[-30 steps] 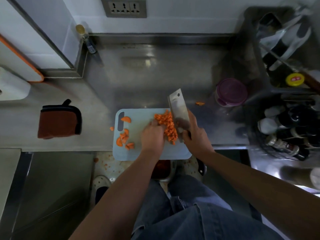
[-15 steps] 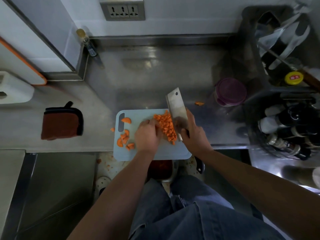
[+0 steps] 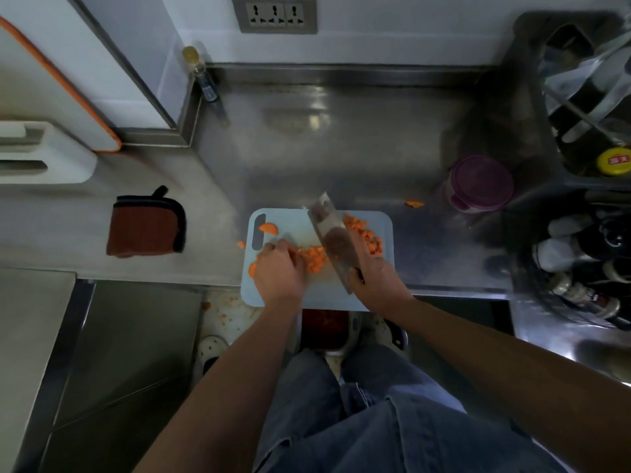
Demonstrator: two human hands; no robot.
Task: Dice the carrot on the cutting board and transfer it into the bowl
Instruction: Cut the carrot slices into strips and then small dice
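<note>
Steel counter (image 3: pixel 341 148): pale blue cutting board (image 3: pixel 324 297) at front edge, brown pot holder (image 3: pixel 145 227) left, purple-lidded tub (image 3: pixel 479 182) and stray carrot piece (image 3: pixel 414 203) right.

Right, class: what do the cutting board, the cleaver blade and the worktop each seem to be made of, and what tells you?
Cutting board: probably plastic, matt; even pale blue colour, rounded corners, moulded handle slot.
Cleaver blade: metal, likely steel; dull grey with a faint sheen.
Worktop: seemingly stainless steel, brushed; it mirrors the light in soft blurred patches.
</note>
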